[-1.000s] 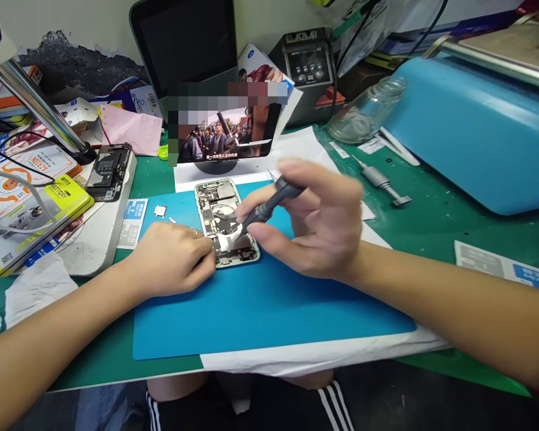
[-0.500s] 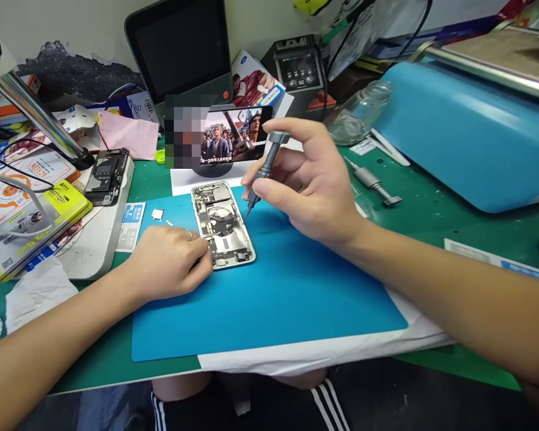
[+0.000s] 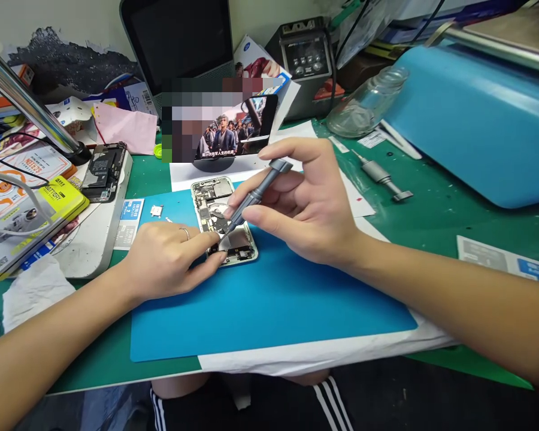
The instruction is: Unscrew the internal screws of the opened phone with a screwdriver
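Note:
An opened phone (image 3: 215,206) with bare circuit boards lies on a blue mat (image 3: 269,299). My left hand (image 3: 168,257), a ring on one finger, rests at the phone's lower left corner with its fingertips pressed on the frame. My right hand (image 3: 305,203) is closed round a grey screwdriver (image 3: 256,193), index finger on its cap. The tip points down-left into the lower half of the phone, close to my left fingertips.
A second phone playing video (image 3: 233,131) stands behind the mat. Another opened phone (image 3: 101,170) lies on a white block at left, beside yellow boxes (image 3: 36,209). A spare screwdriver (image 3: 379,175), a glass jar (image 3: 363,108) and a blue machine (image 3: 476,120) sit at right. Small parts (image 3: 156,210) lie on the mat.
My right hand came back down from above the phone's right edge; the screwdriver tip now sits in the phone's lower half. My left fingers stretched out onto the phone's corner.

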Action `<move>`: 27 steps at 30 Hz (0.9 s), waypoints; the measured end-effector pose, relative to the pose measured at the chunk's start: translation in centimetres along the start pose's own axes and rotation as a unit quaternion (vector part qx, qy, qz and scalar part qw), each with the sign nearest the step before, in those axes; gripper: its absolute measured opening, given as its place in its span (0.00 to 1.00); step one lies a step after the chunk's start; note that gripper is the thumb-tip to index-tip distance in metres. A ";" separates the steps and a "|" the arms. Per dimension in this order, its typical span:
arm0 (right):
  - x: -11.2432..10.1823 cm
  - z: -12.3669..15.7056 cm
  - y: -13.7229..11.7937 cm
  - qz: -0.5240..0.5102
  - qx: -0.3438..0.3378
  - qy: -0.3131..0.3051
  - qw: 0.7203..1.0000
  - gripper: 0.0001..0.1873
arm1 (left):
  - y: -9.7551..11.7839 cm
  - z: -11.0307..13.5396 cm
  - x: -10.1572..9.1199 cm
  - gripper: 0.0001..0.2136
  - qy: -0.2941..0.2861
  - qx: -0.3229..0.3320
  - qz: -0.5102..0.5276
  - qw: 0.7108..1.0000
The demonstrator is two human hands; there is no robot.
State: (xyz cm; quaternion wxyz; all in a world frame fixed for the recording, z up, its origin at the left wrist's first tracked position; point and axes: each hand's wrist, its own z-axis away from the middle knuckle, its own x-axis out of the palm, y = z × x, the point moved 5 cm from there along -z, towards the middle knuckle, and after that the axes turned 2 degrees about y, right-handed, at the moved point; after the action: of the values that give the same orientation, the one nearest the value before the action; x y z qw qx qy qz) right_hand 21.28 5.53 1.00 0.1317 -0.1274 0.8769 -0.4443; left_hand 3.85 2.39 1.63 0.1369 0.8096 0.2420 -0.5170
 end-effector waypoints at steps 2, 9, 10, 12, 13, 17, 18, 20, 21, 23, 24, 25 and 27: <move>0.1 0.0 0.0 -0.003 -0.009 -0.004 1.000 0.23 | 0.0 0.0 0.1 0.10 0.004 0.007 -0.005 1.000; -0.1 -0.1 0.0 0.022 -0.018 0.023 0.999 0.24 | -0.3 -0.2 -0.3 0.13 0.014 -0.035 -0.005 0.999; -0.2 -0.2 0.0 0.028 -0.031 0.030 0.999 0.24 | -0.5 -0.2 -0.5 0.14 0.016 -0.061 -0.007 0.998; -0.6 -0.3 -0.1 0.052 -0.066 0.043 0.996 0.25 | -1.1 -0.2 -0.7 0.16 0.009 -0.120 -0.020 0.993; -0.7 -0.4 -0.2 0.071 -0.086 0.049 0.993 0.25 | -1.4 -0.2 -0.7 0.16 -0.004 -0.145 -0.035 0.989; -1.4 -0.1 -0.3 0.179 -0.146 0.061 0.971 0.28 | -2.1 -0.1 0.1 0.15 -0.099 -0.200 -0.113 0.968; -1.4 0.0 -0.3 0.204 -0.154 0.061 0.965 0.29 | -2.2 -0.1 0.4 0.16 -0.119 -0.203 -0.127 0.964; -1.5 0.1 -0.3 0.238 -0.164 0.057 0.956 0.31 | -2.3 -0.1 0.6 0.16 -0.142 -0.203 -0.143 0.958; -1.5 0.1 -0.3 0.247 -0.166 0.055 0.953 0.32 | -2.3 -0.1 0.6 0.16 -0.142 -0.201 -0.145 0.958; -1.4 0.1 -0.3 0.252 -0.169 0.048 0.952 0.34 | -2.2 -0.1 0.2 0.15 -0.116 -0.190 -0.126 0.967; -1.4 0.1 -0.3 0.252 -0.169 0.047 0.952 0.34 | -2.0 -0.2 -0.1 0.15 -0.087 -0.176 -0.102 0.975; -1.3 0.1 -0.4 0.251 -0.170 0.046 0.952 0.34 | -1.7 -0.3 -0.5 0.14 -0.046 -0.156 -0.072 0.984; -1.2 0.1 -0.5 0.246 -0.174 0.048 0.952 0.34 | -1.1 -0.3 -1.6 0.13 0.051 -0.103 -0.008 0.993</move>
State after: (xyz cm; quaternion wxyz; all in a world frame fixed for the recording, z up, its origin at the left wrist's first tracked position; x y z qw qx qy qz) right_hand 22.49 5.59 1.49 0.1710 0.0929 0.9501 -0.2439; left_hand 2.97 3.05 3.29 0.2027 0.8145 0.3076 -0.4482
